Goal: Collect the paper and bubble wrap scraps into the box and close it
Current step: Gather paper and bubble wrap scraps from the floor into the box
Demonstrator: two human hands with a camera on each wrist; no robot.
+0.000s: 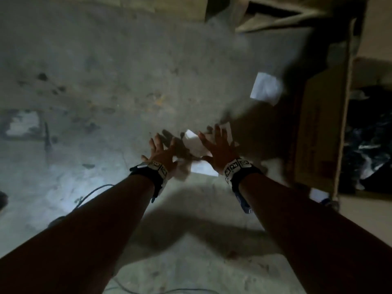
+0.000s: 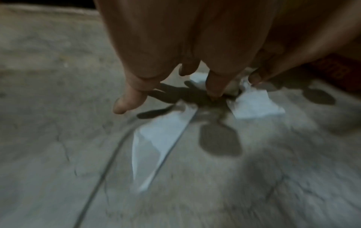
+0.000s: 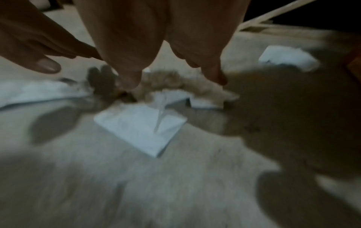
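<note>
Left hand (image 1: 162, 152), right hand (image 1: 220, 149), splayed over paper scraps (image 1: 194, 143)

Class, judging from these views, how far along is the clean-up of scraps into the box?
Done: the open cardboard box already holds dark, crumpled material. In hand: the left hand and right hand spread over white paper scraps on the floor, gripping nothing. Left: these scraps, a separate sheet, then closing the box.

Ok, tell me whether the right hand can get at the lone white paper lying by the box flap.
Probably yes: the paper lies bare on the floor beyond the right hand, which is open and holds nothing, and nothing stands between them.
</note>
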